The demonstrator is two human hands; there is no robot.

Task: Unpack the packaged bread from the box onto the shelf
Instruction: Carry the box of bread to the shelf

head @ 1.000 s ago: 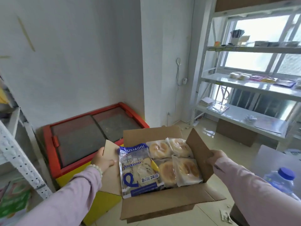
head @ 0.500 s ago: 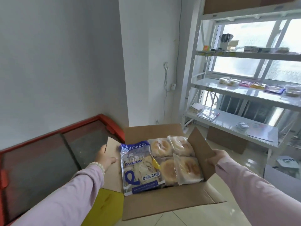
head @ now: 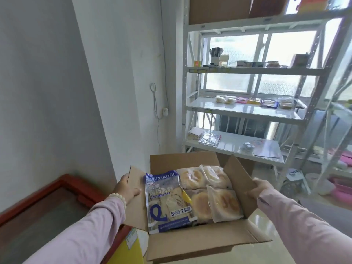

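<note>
Both hands are occupied. My left hand (head: 126, 189) grips the left flap of the open brown cardboard box (head: 190, 242), thumb on the flap's inner face and the other fingers hidden behind the card. My right hand (head: 260, 188) curls round the outer edge of the right flap. The box appears to be carried between them, with no surface under it that I can make out. Contents: a blue-and-clear printed bread bag (head: 163, 202) lies flat along the left wall, long axis running from near to far, nearer the left hand. Four clear-wrapped round buns (head: 224, 203) fill the right half in two rows, nearer the right hand; something purple shows beneath them but I cannot identify it. All the packaged bread I can see in the box is unpacked yet. Key relation: the white metal shelf rack (head: 242, 109) stands ahead and to the right of the box, well apart from it, so the right hand is the nearer one. Its middle board is mostly bare at the front, with a row of small wrapped packets (head: 226, 100) along the back. My judgement: the box needs setting down near the rack before either hand can be freed to lift bread. To the lower left sits a red-framed chest freezer (head: 57, 206).
</note>
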